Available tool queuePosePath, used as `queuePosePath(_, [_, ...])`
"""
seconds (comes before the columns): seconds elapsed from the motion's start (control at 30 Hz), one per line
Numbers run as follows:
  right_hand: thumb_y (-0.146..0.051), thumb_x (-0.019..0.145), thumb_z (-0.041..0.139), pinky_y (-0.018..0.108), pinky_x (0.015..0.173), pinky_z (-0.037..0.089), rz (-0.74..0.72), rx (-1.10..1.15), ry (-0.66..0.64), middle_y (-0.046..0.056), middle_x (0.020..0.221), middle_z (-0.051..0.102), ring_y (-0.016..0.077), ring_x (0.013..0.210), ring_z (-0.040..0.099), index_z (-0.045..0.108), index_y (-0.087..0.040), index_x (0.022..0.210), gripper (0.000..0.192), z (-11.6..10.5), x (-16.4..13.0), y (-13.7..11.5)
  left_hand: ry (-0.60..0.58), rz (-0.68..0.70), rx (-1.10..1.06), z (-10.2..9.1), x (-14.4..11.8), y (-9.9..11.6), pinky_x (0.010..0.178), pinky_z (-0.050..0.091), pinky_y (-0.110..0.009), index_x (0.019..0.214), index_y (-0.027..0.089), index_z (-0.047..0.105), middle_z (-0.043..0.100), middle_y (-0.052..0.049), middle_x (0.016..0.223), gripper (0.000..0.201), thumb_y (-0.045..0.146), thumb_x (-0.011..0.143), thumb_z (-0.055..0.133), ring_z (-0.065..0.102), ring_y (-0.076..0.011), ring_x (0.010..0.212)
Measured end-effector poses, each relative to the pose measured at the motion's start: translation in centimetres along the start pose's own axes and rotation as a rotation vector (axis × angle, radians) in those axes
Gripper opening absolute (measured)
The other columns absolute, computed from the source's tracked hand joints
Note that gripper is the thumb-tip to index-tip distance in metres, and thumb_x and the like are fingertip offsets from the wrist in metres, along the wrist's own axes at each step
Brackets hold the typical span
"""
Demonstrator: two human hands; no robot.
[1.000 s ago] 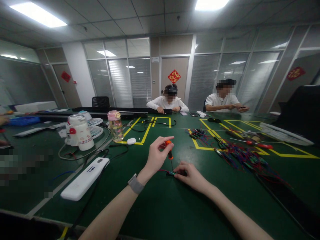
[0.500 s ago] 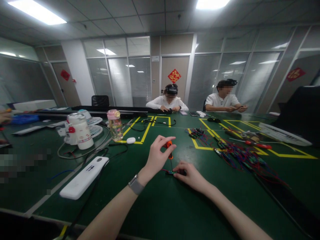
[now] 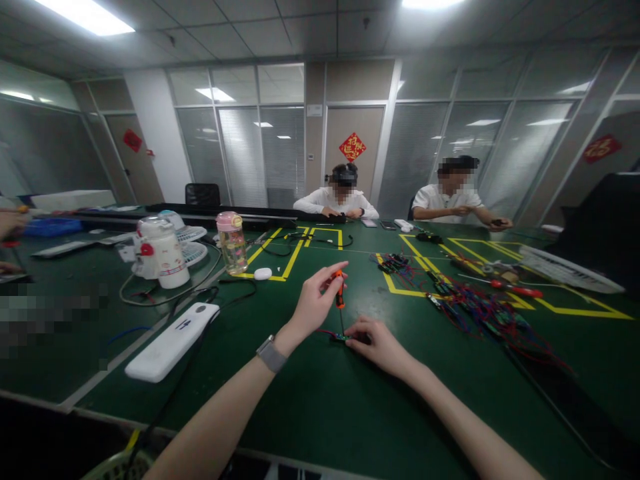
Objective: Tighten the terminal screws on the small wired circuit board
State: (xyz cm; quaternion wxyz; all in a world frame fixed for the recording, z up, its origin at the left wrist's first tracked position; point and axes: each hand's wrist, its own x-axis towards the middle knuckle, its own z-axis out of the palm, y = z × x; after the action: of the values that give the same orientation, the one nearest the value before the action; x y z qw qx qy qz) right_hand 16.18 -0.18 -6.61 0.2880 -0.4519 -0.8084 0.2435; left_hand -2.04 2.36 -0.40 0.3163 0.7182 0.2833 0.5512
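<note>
My left hand (image 3: 319, 298), with a grey watch at the wrist, is closed on the orange and black handle of a screwdriver (image 3: 340, 293). The screwdriver stands nearly upright, its thin shaft reaching down to a small green circuit board (image 3: 340, 337) on the green table (image 3: 310, 413). Red wire runs off the board's left end. My right hand (image 3: 375, 343) pinches the board's right end against the tabletop, and its fingers hide part of it. The exact spot where the screwdriver tip meets the board is too small to make out.
Several boards with red and blue wires (image 3: 490, 303) lie in a heap at right, near a red-handled screwdriver (image 3: 515, 288). To the left are a white oblong device (image 3: 173, 341), a white bottle (image 3: 167, 257) and a pink-lidded bottle (image 3: 231, 243). Two people sit across the table.
The fingers of my left hand have shifted around the screwdriver handle, showing more of it. My right hand still holds the board. The view has tilted slightly. The person at right has moved a hand.
</note>
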Motion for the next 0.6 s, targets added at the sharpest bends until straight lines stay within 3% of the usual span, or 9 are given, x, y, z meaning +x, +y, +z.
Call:
queuePosePath(0.13, [-0.022,0.081,0.063,0.028,0.068,0.047,0.006,-0.005,-0.005,0.005,0.085,0.061,0.0178,0.076,0.060,0.073,-0.018,0.090,0.014,0.0,0.0,0.0,0.004,0.040,-0.045,0.0,-0.1,0.2,0.089,0.051,-0.032,0.129,0.023,0.056,0.063,-0.008,0.118,0.035,0.024,0.096,0.044,0.064,-0.0175,0.099])
queuePosePath(0.33, [-0.024,0.080,0.064,0.028,0.068,0.047,0.002,0.000,0.006,0.004,0.083,0.061,0.0173,0.074,0.059,0.073,-0.018,0.088,0.013,0.0,0.0,0.1,0.195,0.174,0.192,0.6,-0.6,0.8,0.072,0.051,-0.025,0.103,0.021,0.070,0.059,-0.003,0.089,0.020,0.025,0.083,0.066,0.059,-0.0145,0.080])
queuePosePath(0.5, [-0.025,0.080,0.065,0.028,0.067,0.047,-0.012,-0.011,0.009,0.003,0.081,0.060,0.0167,0.072,0.058,0.073,-0.019,0.087,0.013,0.0,0.1,0.3,0.039,0.173,0.161,1.1,-1.0,1.3,0.086,0.049,-0.029,0.128,0.023,0.057,0.061,-0.006,0.108,0.034,0.021,0.096,0.045,0.060,-0.0160,0.097])
queuePosePath(0.6, [-0.024,0.078,0.067,0.028,0.068,0.047,-0.009,0.001,0.014,0.003,0.081,0.060,0.0167,0.072,0.058,0.074,-0.017,0.089,0.014,0.0,0.2,0.4,0.024,0.174,0.110,1.3,-1.2,1.3,0.082,0.050,-0.028,0.130,0.022,0.055,0.062,-0.006,0.109,0.035,0.020,0.095,0.047,0.062,-0.0154,0.093])
